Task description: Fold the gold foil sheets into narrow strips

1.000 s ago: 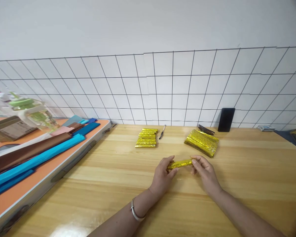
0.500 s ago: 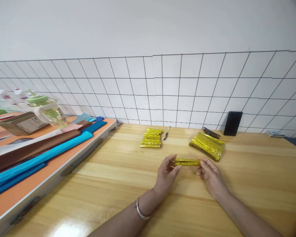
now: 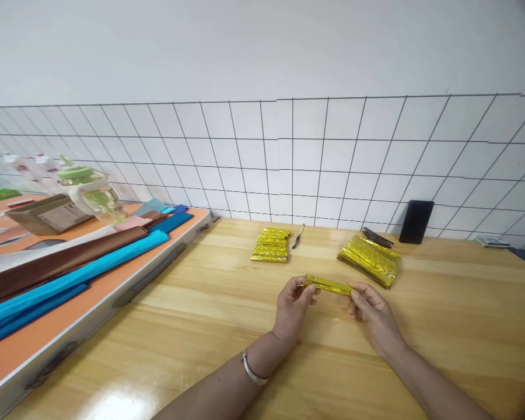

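A narrow folded strip of gold foil point(image 3: 330, 284) is stretched between my two hands, just above the wooden table. My left hand point(image 3: 292, 303), with a silver bangle at the wrist, pinches its left end between thumb and fingers. The right end is gripped by the fingertips of my right hand point(image 3: 374, 309). Beyond my left hand lies a row of short folded gold foil strips point(image 3: 271, 245). A thicker stack of gold foil sheets point(image 3: 370, 261) rests on the table past my right hand.
A pen point(image 3: 298, 236) lies beside the folded strips. Behind the stack are a dark stapler-like object point(image 3: 377, 237) and a black phone point(image 3: 416, 221) leaning on the tiled wall. At left, an orange-topped table point(image 3: 114, 294) bears coloured paper rolls, a cardboard box point(image 3: 48, 214) and a green-lidded bottle point(image 3: 91, 192).
My left thumb has moved onto the strip, and its left end looks pressed flatter, with the gap between its layers narrower. The view has shifted slightly.
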Demonstrator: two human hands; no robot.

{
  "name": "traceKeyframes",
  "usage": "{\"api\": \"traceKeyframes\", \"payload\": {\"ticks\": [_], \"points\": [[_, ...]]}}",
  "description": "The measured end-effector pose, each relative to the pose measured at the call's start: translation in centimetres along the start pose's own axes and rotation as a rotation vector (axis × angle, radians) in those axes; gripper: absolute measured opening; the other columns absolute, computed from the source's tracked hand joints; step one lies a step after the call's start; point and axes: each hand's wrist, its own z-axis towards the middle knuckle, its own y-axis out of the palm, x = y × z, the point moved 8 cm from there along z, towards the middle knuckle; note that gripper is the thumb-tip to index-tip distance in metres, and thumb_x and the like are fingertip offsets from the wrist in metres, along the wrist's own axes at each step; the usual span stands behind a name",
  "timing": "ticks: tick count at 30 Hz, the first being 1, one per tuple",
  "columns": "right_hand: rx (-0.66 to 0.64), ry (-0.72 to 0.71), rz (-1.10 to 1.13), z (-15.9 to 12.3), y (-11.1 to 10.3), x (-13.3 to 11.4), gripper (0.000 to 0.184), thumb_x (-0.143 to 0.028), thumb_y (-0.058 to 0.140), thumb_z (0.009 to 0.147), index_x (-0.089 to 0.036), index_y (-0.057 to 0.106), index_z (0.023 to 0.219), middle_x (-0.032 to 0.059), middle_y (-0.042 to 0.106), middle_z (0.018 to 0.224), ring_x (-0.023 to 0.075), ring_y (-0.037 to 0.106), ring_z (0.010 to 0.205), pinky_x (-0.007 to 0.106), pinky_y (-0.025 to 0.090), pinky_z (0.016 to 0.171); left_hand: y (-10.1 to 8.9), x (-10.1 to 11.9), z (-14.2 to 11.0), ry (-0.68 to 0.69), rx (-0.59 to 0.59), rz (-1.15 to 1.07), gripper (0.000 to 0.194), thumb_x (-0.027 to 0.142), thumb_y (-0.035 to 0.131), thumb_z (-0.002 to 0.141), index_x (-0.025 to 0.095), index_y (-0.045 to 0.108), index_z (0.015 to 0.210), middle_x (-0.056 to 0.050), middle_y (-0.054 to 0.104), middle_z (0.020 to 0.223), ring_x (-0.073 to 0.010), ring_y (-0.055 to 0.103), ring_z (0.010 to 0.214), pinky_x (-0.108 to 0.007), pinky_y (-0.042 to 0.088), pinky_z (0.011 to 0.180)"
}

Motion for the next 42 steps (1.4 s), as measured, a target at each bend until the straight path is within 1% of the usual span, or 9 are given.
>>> {"api": "traceKeyframes", "payload": {"ticks": [7,12,15,18,24,29,32,36,42], "points": [[-0.023,-0.009,-0.136,0.1,0.4,-0.1,0.033,-0.042,0.059,0.080,-0.021,0.054,0.105,-0.0010,0.056,0.066,0.0130,0.050,0.061,0.025,0.038,0.056,-0.5,-0.2,0.1,-0.001,0.038,-0.036,0.025,0.034,0.063,0.076,0.016,0.057,0.092,-0.005,0.062,0.087,-0.0159,0.062,0.080,-0.025,0.051,0.061],[-0.036,0.000,-0.180,-0.1,0.8,-0.3,0.034,-0.045,0.060,0.078,-0.021,0.054,0.102,-0.0013,0.056,0.068,0.0122,0.050,0.059,0.024,0.038,0.055,-0.8,0.1,0.2,-0.007,0.081,-0.083,0.030,0.036,0.066,0.073,0.017,0.054,0.092,-0.004,0.064,0.083,-0.0160,0.064,0.077,-0.025,0.052,0.061],[-0.019,-0.005,-0.182,-0.2,0.7,-0.4,0.038,-0.047,0.062,0.076,-0.020,0.055,0.101,-0.0011,0.056,0.067,0.0123,0.050,0.058,0.024,0.038,0.054,-0.7,0.4,0.2,-0.011,0.096,-0.105,0.033,0.038,0.068,0.071,0.017,0.051,0.090,-0.003,0.064,0.084,-0.0159,0.065,0.076,-0.024,0.051,0.060],[0.002,-0.008,-0.176,-0.2,0.6,-0.5,0.041,-0.050,0.064,0.072,-0.020,0.057,0.100,-0.0009,0.057,0.066,0.0126,0.051,0.057,0.024,0.038,0.052,-0.7,0.4,0.1,-0.011,0.093,-0.106,0.033,0.039,0.067,0.072,0.017,0.050,0.090,-0.003,0.063,0.085,-0.0159,0.065,0.077,-0.024,0.051,0.061],[0.040,-0.020,-0.169,-0.2,0.4,-0.6,0.042,-0.052,0.065,0.070,-0.020,0.059,0.097,-0.0007,0.058,0.066,0.0115,0.050,0.053,0.024,0.038,0.050,-0.7,0.3,0.0,0.007,0.097,-0.090,0.032,0.039,0.067,0.071,0.017,0.052,0.089,-0.004,0.063,0.086,-0.0154,0.064,0.077,-0.024,0.050,0.061],[0.060,-0.014,-0.163,-0.3,0.4,-0.7,0.041,-0.051,0.066,0.070,-0.020,0.058,0.095,-0.0024,0.056,0.061,0.0115,0.049,0.052,0.024,0.037,0.048,-0.7,0.1,0.0,0.027,0.100,-0.074,0.027,0.036,0.067,0.071,0.017,0.054,0.086,-0.005,0.062,0.094,-0.0142,0.061,0.078,-0.022,0.048,0.060],[0.067,-0.010,-0.181,-0.3,0.2,-0.6,0.039,-0.051,0.065,0.071,-0.020,0.057,0.095,-0.0027,0.055,0.061,0.0111,0.049,0.052,0.023,0.036,0.048,-0.8,0.0,0.0,0.036,0.104,-0.060,0.024,0.035,0.067,0.072,0.017,0.055,0.084,-0.005,0.061,0.098,-0.0134,0.059,0.078,-0.021,0.048,0.059],[0.076,-0.016,-0.195,-0.2,0.1,-0.5,0.039,-0.050,0.064,0.072,-0.020,0.057,0.095,-0.0025,0.055,0.063,0.0112,0.050,0.052,0.023,0.037,0.048,-0.9,-0.3,0.1,0.050,0.104,-0.046,0.022,0.033,0.066,0.072,0.017,0.057,0.083,-0.005,0.060,0.099,-0.0128,0.057,0.079,-0.020,0.047,0.059],[0.108,-0.014,-0.179,-0.2,0.0,-0.8,0.045,-0.054,0.069,0.064,-0.019,0.060,0.091,-0.0019,0.056,0.060,0.0120,0.050,0.050,0.024,0.037,0.046,-1.2,-0.3,0.5,0.095,0.076,-0.010,0.016,0.030,0.063,0.076,0.017,0.058,0.084,-0.005,0.058,0.101,-0.0126,0.054,0.080,-0.020,0.046,0.060]]}}
